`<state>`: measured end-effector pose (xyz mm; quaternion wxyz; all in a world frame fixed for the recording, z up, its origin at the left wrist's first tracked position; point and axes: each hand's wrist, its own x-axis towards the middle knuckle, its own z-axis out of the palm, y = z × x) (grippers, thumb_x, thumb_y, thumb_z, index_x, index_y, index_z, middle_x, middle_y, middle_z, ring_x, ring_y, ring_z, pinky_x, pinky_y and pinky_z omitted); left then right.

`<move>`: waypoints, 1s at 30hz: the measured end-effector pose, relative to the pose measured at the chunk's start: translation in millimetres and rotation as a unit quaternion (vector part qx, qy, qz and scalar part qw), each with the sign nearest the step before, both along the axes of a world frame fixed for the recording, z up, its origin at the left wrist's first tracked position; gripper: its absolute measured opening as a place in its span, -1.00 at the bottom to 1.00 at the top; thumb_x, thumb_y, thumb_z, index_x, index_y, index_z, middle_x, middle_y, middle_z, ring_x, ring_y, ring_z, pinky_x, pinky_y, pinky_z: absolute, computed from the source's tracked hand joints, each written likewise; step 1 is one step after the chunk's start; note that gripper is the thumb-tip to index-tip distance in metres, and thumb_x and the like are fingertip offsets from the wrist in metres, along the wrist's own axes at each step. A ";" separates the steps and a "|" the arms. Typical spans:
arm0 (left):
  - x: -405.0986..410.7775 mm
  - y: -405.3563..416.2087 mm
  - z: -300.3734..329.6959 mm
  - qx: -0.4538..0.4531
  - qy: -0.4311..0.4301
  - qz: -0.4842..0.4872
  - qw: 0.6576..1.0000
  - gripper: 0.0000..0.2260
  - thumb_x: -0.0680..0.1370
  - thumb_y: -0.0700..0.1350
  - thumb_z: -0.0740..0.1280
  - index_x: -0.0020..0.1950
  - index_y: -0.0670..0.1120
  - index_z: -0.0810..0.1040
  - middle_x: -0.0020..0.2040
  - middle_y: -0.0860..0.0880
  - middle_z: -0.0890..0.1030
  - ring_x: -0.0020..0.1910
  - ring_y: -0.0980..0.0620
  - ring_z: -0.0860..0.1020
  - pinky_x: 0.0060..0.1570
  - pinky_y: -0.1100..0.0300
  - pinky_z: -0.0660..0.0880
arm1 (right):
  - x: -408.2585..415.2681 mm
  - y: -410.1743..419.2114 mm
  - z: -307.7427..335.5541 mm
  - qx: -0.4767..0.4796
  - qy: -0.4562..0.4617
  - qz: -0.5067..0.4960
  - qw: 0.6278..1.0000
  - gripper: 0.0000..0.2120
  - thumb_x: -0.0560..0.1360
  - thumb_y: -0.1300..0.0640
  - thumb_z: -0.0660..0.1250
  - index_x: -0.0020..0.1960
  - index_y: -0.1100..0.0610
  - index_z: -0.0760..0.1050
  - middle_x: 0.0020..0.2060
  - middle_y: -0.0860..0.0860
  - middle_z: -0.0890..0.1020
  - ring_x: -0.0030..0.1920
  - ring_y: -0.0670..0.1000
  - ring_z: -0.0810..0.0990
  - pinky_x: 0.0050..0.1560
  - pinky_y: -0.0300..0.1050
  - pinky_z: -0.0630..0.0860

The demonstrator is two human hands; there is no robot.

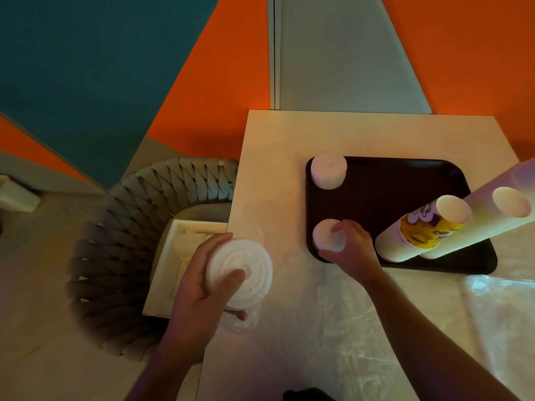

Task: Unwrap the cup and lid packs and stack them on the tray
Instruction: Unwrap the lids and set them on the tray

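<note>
White plastic lids, a short stack (240, 274), are sitting in the left hand (202, 287): fingers curling round the stack's left side, thumb (231, 280) lying across the ribbed top lid. Lower lids are blurring into crinkled clear wrap (241, 321) hanging under the hand, so their count is hard to make out. Hand is hovering over the near-left edge of the pale table (272, 175), forearm running down out of the bottom edge.

Right hand (350, 250) is closing on a second lid stack (328, 237) standing on the near-left corner of the dark tray (390, 180): fingertips (337, 228) curling over its top, thumb pressing its near side. Much of that stack's right flank is hiding behind the fingers. Wrist is bending left, forearm stretching back toward the near right.

Third lid stack (328, 170) is standing free on the tray's far-left corner.

Two tall cup stacks are rising from the tray's near-right part, leaning toward the camera: one printed purple and yellow (419, 230), one plain pale (492, 209), just beside each other. Plain one's top is getting cut by the right edge.

Clear plastic sheeting (405, 328) is lying crumpled on the near tabletop. Left of the table, a grey woven chair (121, 244) is holding a white box (179, 267), partly hidden by the left hand.
</note>
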<state>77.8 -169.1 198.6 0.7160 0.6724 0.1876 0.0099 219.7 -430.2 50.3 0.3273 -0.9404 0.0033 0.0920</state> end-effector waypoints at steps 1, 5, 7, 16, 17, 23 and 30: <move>0.0 0.5 -0.4 0.001 -0.004 -0.002 1.000 -0.60 0.41 -0.15 0.43 0.21 0.15 0.57 0.12 0.13 0.60 -0.01 -0.02 0.65 -0.46 -0.05 0.60 | 0.2 -0.3 -0.2 -0.003 0.004 0.000 1.000 -0.41 0.25 0.03 0.68 0.18 0.09 0.50 0.34 0.06 0.46 0.29 0.23 0.42 0.12 -0.07 0.30; -0.1 1.0 -2.3 0.005 -0.006 -0.009 1.000 -0.61 0.39 -0.13 0.41 0.17 0.20 0.58 0.10 0.13 0.61 0.00 -0.03 0.66 -0.45 -0.09 0.61 | 0.9 -0.5 1.1 -0.022 0.026 0.008 0.999 -0.45 0.30 0.00 0.66 0.20 0.10 0.55 0.44 0.04 0.37 0.36 0.20 0.35 0.20 -0.03 0.34; 0.2 -0.2 -3.0 0.002 -0.005 -0.009 1.000 -0.61 0.39 -0.13 0.42 0.16 0.20 0.58 0.11 0.12 0.60 0.00 -0.05 0.65 -0.45 -0.08 0.60 | 0.5 -1.0 0.9 -0.023 0.028 0.006 0.999 -0.45 0.30 -0.02 0.66 0.20 0.09 0.56 0.46 0.04 0.35 0.37 0.20 0.34 0.19 -0.05 0.32; 2.2 -0.8 -6.0 0.007 -0.010 -0.004 1.000 -0.59 0.41 -0.13 0.42 0.24 0.15 0.56 0.20 0.05 0.57 0.08 -0.08 0.63 -0.44 -0.05 0.60 | -7.4 3.8 17.7 -0.015 -0.010 -0.018 1.000 -0.52 0.37 -0.07 0.60 0.20 0.06 0.55 0.45 0.04 0.36 0.38 0.18 0.36 0.18 -0.03 0.36; 2.8 -1.3 -5.7 0.009 -0.011 -0.005 1.000 -0.58 0.42 -0.12 0.42 0.25 0.16 0.56 0.21 0.04 0.57 0.08 -0.10 0.63 -0.43 -0.04 0.60 | -8.7 6.8 24.8 0.005 -0.035 -0.022 0.999 -0.58 0.41 -0.03 0.58 0.18 0.07 0.55 0.40 0.04 0.42 0.34 0.16 0.41 0.15 -0.09 0.39; 7.5 -8.0 -1.6 0.029 -0.025 -0.023 0.999 -0.59 0.44 -0.07 0.41 0.25 0.25 0.53 0.18 0.14 0.59 0.09 0.03 0.63 -0.36 0.01 0.63 | -36.2 49.9 106.6 0.282 -0.009 -0.020 0.959 -0.86 0.52 0.21 0.47 -0.05 -0.04 0.61 -0.11 -0.14 0.68 -0.10 -0.11 0.67 -0.15 -0.29 0.56; 12.7 -12.1 -2.1 0.140 -0.073 -0.063 0.986 -0.56 0.48 0.09 0.38 0.35 0.16 0.47 0.22 0.25 0.54 0.20 0.17 0.53 -0.15 0.36 0.56 | -65.0 78.0 154.7 0.308 0.007 0.074 0.948 -0.74 0.52 0.18 0.48 0.13 -0.10 0.62 0.01 -0.15 0.65 -0.05 -0.18 0.65 -0.10 -0.39 0.53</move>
